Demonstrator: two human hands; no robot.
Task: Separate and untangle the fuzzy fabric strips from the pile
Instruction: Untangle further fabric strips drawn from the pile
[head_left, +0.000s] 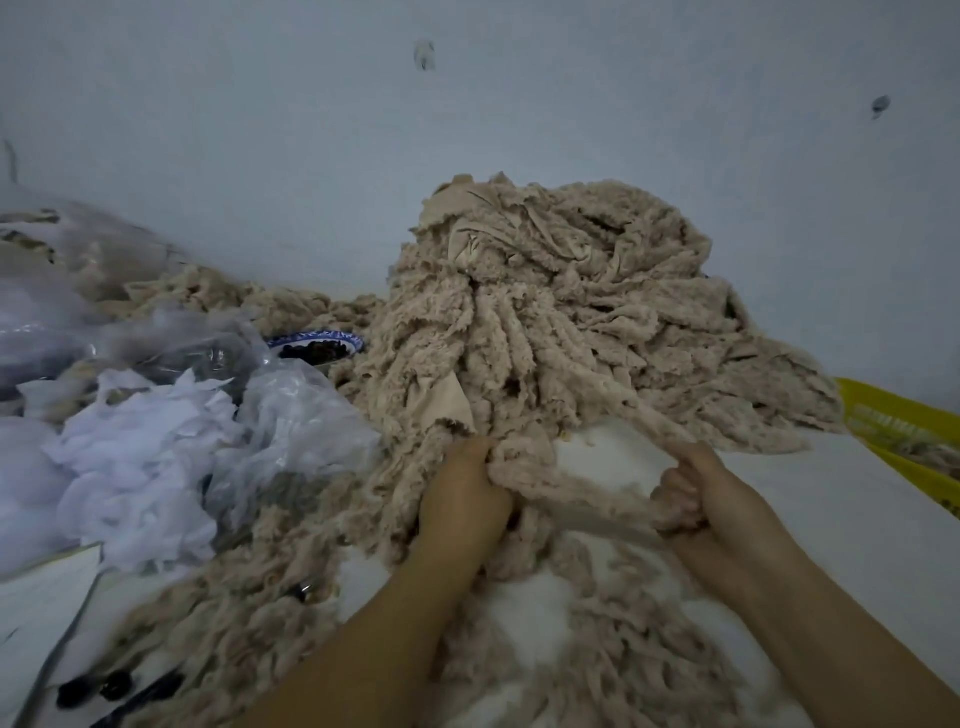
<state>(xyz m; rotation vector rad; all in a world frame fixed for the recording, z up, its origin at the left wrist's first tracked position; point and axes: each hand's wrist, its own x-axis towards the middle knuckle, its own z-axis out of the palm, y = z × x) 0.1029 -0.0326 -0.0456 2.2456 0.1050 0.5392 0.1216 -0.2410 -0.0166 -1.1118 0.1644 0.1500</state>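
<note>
Head view: left grip (465, 493) and right grip (693, 501) both clenched on one fuzzy strip (566, 501), stretched between them.
Strip runs on into the pile (545, 322) just behind the hands. Step, by my reading: drawing one strip free. Next move likely wants a steady pull apart, minding snags. Count: two hands, one held strip, one pile, loose strips too tangled to tally; one blue-rimmed bowl (317, 344), one yellow basket (906, 431).

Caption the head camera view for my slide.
Left hand and right hand grip a fuzzy strip before the tangled pile.
</note>
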